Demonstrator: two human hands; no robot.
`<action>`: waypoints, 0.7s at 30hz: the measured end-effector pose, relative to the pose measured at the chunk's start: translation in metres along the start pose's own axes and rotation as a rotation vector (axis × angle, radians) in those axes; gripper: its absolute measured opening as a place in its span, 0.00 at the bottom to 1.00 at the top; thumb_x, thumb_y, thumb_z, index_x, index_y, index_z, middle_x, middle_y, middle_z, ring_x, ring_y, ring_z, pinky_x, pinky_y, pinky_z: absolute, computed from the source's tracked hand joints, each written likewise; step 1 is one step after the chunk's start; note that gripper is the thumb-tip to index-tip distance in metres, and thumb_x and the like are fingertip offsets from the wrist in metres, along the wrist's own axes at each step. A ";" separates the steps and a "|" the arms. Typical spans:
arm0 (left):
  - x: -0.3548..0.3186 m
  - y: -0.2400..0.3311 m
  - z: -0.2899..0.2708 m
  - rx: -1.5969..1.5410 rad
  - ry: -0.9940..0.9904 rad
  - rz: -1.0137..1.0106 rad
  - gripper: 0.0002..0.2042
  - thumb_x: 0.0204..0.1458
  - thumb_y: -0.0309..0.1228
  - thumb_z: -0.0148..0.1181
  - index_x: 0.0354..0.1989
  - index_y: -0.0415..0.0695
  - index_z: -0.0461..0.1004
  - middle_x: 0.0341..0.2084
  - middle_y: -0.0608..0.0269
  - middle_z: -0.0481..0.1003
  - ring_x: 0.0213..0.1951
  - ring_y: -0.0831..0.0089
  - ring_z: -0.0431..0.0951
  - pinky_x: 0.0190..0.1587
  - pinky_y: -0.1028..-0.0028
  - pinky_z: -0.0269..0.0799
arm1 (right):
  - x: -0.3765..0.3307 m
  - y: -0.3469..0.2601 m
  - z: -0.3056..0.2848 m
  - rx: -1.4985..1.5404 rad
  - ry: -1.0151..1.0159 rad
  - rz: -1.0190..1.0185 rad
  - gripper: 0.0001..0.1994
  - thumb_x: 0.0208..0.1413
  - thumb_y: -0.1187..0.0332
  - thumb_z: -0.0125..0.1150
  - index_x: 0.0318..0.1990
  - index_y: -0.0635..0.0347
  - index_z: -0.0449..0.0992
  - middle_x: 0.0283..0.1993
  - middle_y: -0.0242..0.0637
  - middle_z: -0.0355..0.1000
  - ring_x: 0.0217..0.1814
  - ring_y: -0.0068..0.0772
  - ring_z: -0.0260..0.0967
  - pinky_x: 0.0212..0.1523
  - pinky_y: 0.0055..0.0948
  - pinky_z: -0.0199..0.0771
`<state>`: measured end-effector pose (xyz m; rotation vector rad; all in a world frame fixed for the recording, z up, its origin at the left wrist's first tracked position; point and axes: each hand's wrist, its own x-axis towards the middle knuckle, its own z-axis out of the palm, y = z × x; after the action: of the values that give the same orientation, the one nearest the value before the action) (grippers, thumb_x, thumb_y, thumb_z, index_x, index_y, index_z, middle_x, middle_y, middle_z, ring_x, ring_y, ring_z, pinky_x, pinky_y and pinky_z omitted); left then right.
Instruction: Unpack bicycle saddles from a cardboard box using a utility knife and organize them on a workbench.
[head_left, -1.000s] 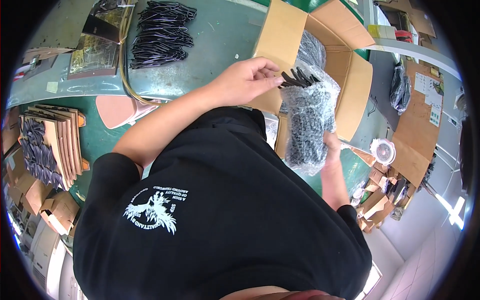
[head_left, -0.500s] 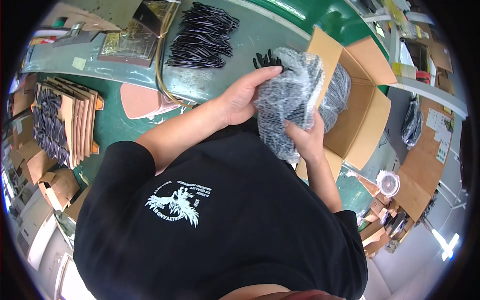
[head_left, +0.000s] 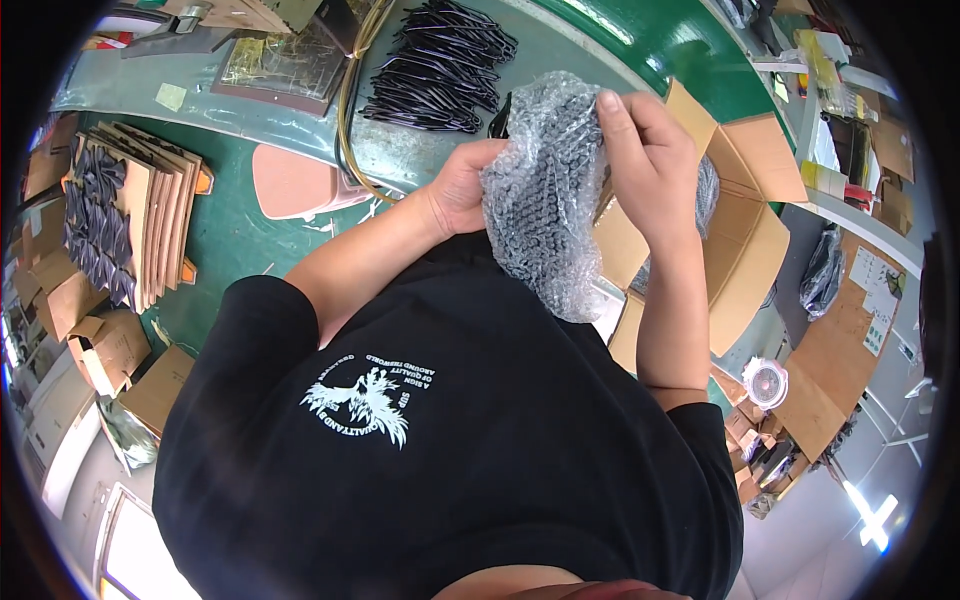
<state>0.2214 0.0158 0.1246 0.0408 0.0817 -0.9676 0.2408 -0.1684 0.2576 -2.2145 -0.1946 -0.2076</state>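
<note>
A bubble-wrapped bundle (head_left: 545, 215) of dark pieces is held up in front of my chest. My left hand (head_left: 466, 188) grips its left side, the fingers mostly hidden behind it. At the upper right edge of the wrap, my right hand (head_left: 648, 150) pinches the plastic between thumb and fingers. Dark ends (head_left: 500, 117) poke out at the bundle's upper left. Just right of my right forearm stands an open cardboard box (head_left: 745, 275), partly covered by that arm. Another wrapped bundle (head_left: 708, 195) shows inside the box.
On the grey-green table (head_left: 400, 165) lies a pile of thin black curved pieces (head_left: 440, 70). A brown hose (head_left: 345, 110) crosses the table edge beside a pink stool (head_left: 290, 183). Stacked boards (head_left: 165, 200) with dark pieces stand at left; a small fan (head_left: 765, 383) is at right.
My right hand has moved from the bundle's lower right side up to its upper right edge. My left hand has slid lower on the left side, and the bundle has shifted slightly left.
</note>
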 end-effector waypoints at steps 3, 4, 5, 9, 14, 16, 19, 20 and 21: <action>-0.003 0.004 -0.004 0.055 0.041 0.013 0.30 0.56 0.45 0.57 0.63 0.37 0.71 0.59 0.49 0.76 0.58 0.55 0.77 0.66 0.53 0.69 | 0.002 -0.005 -0.001 -0.119 0.113 -0.136 0.12 0.66 0.70 0.62 0.31 0.67 0.74 0.25 0.36 0.68 0.26 0.28 0.66 0.30 0.30 0.67; -0.003 0.004 -0.007 0.006 0.017 0.045 0.31 0.56 0.46 0.57 0.64 0.38 0.71 0.59 0.48 0.75 0.59 0.55 0.77 0.66 0.52 0.69 | -0.002 -0.007 -0.003 -0.123 0.114 -0.133 0.12 0.66 0.70 0.62 0.31 0.67 0.74 0.25 0.36 0.68 0.26 0.28 0.66 0.30 0.30 0.67; -0.003 0.005 -0.011 -0.046 -0.011 0.081 0.31 0.56 0.46 0.57 0.65 0.39 0.70 0.60 0.48 0.74 0.59 0.54 0.76 0.66 0.52 0.68 | -0.011 -0.010 -0.008 0.050 0.107 -0.075 0.11 0.67 0.70 0.61 0.31 0.67 0.74 0.26 0.34 0.68 0.28 0.26 0.66 0.31 0.29 0.67; -0.013 0.015 -0.010 -0.128 0.105 0.014 0.34 0.57 0.52 0.56 0.66 0.40 0.69 0.62 0.46 0.72 0.64 0.48 0.72 0.69 0.47 0.63 | -0.068 0.014 -0.017 0.443 -0.034 0.072 0.10 0.69 0.72 0.58 0.32 0.66 0.74 0.30 0.30 0.69 0.32 0.20 0.66 0.34 0.24 0.68; -0.019 0.008 -0.020 -0.205 0.225 0.055 0.38 0.57 0.59 0.56 0.65 0.37 0.68 0.65 0.46 0.69 0.70 0.44 0.64 0.73 0.45 0.55 | -0.137 0.030 -0.017 0.673 -0.446 0.553 0.08 0.68 0.72 0.59 0.34 0.65 0.75 0.34 0.30 0.69 0.36 0.21 0.66 0.37 0.22 0.67; -0.019 0.007 -0.031 -0.181 0.219 0.010 0.38 0.57 0.58 0.56 0.64 0.36 0.69 0.64 0.46 0.70 0.69 0.45 0.64 0.72 0.45 0.56 | -0.148 0.046 -0.009 0.666 -0.452 0.580 0.08 0.67 0.73 0.60 0.34 0.65 0.75 0.37 0.31 0.69 0.39 0.22 0.66 0.40 0.24 0.67; -0.018 0.008 -0.041 -0.237 0.217 -0.071 0.35 0.59 0.55 0.55 0.60 0.33 0.72 0.61 0.45 0.73 0.66 0.47 0.68 0.71 0.48 0.59 | -0.145 0.050 0.015 0.496 -0.363 0.358 0.10 0.61 0.69 0.68 0.44 0.66 0.77 0.50 0.35 0.70 0.56 0.27 0.67 0.57 0.33 0.69; -0.016 0.008 -0.043 -0.217 0.276 -0.026 0.33 0.60 0.54 0.55 0.60 0.34 0.72 0.60 0.46 0.74 0.64 0.49 0.70 0.71 0.49 0.60 | -0.145 0.047 0.025 0.548 -0.289 0.454 0.19 0.58 0.65 0.71 0.51 0.68 0.75 0.56 0.40 0.69 0.64 0.32 0.63 0.63 0.36 0.64; -0.015 0.009 -0.044 -0.196 0.333 0.021 0.31 0.61 0.52 0.55 0.61 0.35 0.73 0.59 0.46 0.75 0.63 0.50 0.72 0.70 0.50 0.61 | -0.144 0.045 0.032 0.599 -0.214 0.548 0.28 0.55 0.62 0.74 0.58 0.69 0.72 0.63 0.44 0.68 0.72 0.37 0.59 0.70 0.39 0.59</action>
<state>0.2183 0.0368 0.0825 0.0224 0.4812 -0.9214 0.1124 -0.1792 0.1721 -1.6105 0.2154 0.3507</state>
